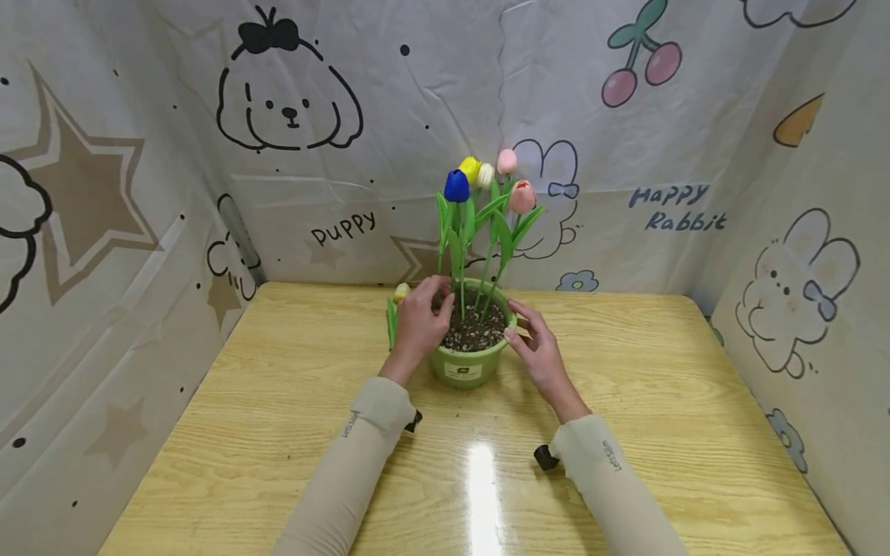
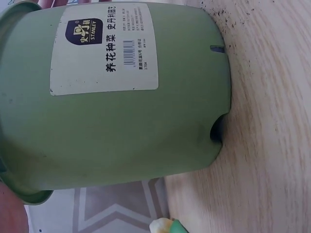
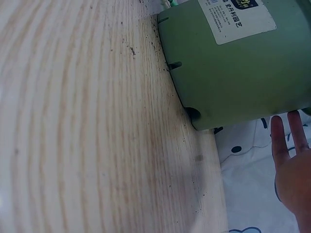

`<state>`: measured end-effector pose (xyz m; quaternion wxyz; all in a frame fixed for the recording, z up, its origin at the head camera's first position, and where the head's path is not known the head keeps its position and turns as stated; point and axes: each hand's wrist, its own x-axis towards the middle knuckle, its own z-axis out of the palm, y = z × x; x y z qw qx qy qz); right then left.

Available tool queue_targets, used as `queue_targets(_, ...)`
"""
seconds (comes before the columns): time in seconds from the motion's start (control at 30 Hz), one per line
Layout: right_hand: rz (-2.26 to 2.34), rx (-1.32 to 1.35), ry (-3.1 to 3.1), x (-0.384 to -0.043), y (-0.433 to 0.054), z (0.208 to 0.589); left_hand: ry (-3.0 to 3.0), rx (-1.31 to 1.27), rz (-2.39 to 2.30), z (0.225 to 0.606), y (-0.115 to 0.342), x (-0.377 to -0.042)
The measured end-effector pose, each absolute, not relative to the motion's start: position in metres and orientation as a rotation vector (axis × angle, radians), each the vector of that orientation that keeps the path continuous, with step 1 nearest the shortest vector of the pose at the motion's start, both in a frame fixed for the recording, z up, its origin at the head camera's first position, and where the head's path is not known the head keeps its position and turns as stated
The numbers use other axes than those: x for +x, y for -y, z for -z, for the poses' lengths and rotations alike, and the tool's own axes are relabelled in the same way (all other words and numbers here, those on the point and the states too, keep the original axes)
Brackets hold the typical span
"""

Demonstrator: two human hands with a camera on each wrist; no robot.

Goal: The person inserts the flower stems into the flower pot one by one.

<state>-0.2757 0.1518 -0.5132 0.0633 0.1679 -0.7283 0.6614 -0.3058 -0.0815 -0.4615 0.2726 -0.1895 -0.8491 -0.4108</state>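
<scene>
A green flowerpot stands on the table, filled with dark, white-flecked soil. Rising from it are several tulips: a blue tulip, a yellow tulip, a white tulip, a pink tulip and a salmon tulip. My left hand reaches over the pot's left rim, fingers bent beside a green stem. Whether it pinches that stem is hidden. On the opposite side, my right hand touches the rim with relaxed fingers; two straight fingers show in the right wrist view.
Behind my left hand, another tulip with a pale yellow head lies on the wooden table. Patterned cloth walls off the back and both sides. Soil crumbs are scattered near the pot.
</scene>
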Motion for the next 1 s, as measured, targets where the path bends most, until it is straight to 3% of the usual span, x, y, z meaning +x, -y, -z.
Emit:
queue_targets(0.47, -1.982, 0.513, 2.216, -0.278, -0.151, 0.511, 2.199, -0.464, 1.283, 0.451, 0.084, -0.314)
queue_targets(1.0, -1.983, 0.499, 2.211, -0.276, -0.152, 0.514, 2.187, -0.588, 1.378, 0.457, 0.095, -0.320)
